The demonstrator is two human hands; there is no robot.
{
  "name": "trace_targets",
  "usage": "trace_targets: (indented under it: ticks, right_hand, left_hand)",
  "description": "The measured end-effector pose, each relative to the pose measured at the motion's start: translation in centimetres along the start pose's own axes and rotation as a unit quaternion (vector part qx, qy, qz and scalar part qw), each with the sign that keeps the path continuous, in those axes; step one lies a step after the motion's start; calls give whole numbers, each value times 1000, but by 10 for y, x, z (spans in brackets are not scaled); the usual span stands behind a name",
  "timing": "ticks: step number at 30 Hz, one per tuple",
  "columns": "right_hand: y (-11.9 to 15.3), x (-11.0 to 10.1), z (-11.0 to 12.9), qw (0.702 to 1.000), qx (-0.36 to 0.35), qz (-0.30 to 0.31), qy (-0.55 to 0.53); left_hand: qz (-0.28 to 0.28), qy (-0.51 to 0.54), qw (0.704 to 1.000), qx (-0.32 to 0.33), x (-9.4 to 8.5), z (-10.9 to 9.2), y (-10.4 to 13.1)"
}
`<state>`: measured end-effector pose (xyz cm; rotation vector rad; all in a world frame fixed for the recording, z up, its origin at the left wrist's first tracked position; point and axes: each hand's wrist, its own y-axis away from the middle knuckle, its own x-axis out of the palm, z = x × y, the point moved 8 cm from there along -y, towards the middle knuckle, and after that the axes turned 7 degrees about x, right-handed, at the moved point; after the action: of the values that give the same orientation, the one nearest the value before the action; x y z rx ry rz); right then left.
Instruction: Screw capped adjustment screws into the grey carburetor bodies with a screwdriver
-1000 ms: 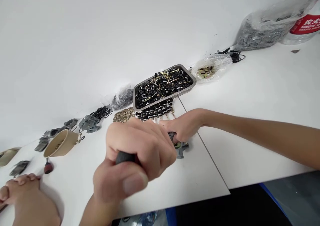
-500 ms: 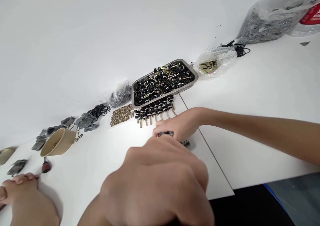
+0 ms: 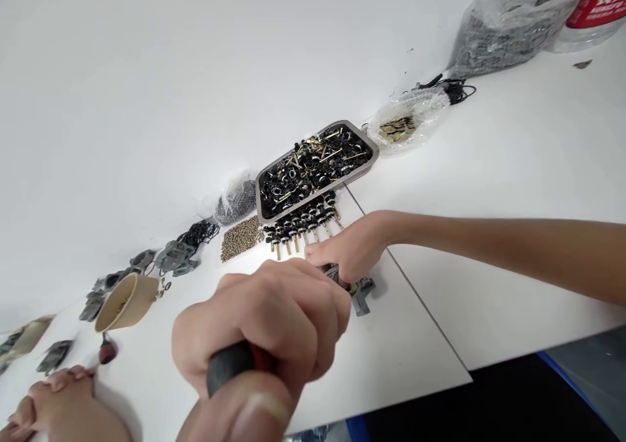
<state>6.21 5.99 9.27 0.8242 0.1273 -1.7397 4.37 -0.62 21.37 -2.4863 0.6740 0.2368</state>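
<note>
My left hand [image 3: 274,324] is a closed fist low in the middle, close to the camera. It grips a black and red handle [image 3: 232,364], a screwdriver by its look. The tool's far end is hidden behind my fingers. Just beyond, my right hand [image 3: 355,250] reaches in from the right and presses a grey moulded part [image 3: 362,295] down on the white table, fingers curled around it. Much of that part is covered by my two hands. Black and brass assemblies with pins [image 3: 298,227] stand in rows right behind my right hand.
Behind the rows sits a metal tray [image 3: 376,152] heaped with black and brass parts. Left of it are small brass pieces [image 3: 239,236], grey fittings [image 3: 178,256], a cardboard bowl [image 3: 132,302] and another red-black handle [image 3: 106,351]. Another person's hands [image 3: 63,396] rest at lower left. Plastic bags [image 3: 503,38] lie upper right.
My left fist has turned and shifted left, so the handle's end now shows. More of the grey part is visible under my right hand, which stays around it. The view has tilted slightly.
</note>
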Motion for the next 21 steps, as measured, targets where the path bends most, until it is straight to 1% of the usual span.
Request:
trace_targets:
  ticks: [1,2,5,6,7,8,9,10,13,15,16,17,18,19,21]
  right_hand:
    - [0,3,0,1000,1,17,1]
    - [1,4,-1,1000,2,30,3]
    - [1,3,-1,1000,-1,26,2]
    - [1,2,-1,1000,-4,25,1]
    - [1,2,-2,1000,-5,24,0]
    - [1,2,-2,1000,-3,22,1]
    - [0,1,-3,1000,-1,20,2]
    - [0,1,-3,1000,4,18,4]
    - [0,3,-3,999,20,21,13]
    - [1,4,-1,999,23,25,16]
    - [1,4,0,999,22,27,15]
    - [2,5,0,999,21,29,13]
    - [2,5,1,999,19,31,12]
    - [2,5,1,999,17,34,12]
    - [2,5,1,999,15,34,12]
  left_hand:
    - [31,6,999,7,-1,1,0]
    - [75,17,997,19,0,2,0]
    - [198,66,976,66,3,3,0]
    - [222,81,969,76,4,4,0]
    - [229,90,966,78,4,5,-2]
    - [219,96,968,77,3,6,-5]
    - [195,100,973,75,3,6,-7]
    - [161,100,979,69,3,6,-9]
    - [18,73,997,33,-2,6,-8]
    - [-59,36,997,17,-6,4,1]
    - [-89,17,996,21,-9,2,5]
    - [-101,4,994,30,-12,0,9]
    - [-91,1,995,37,-13,-1,10]
    - [-69,5,997,43,-13,-1,10]
    - [-4,25,999,40,-12,2,8]
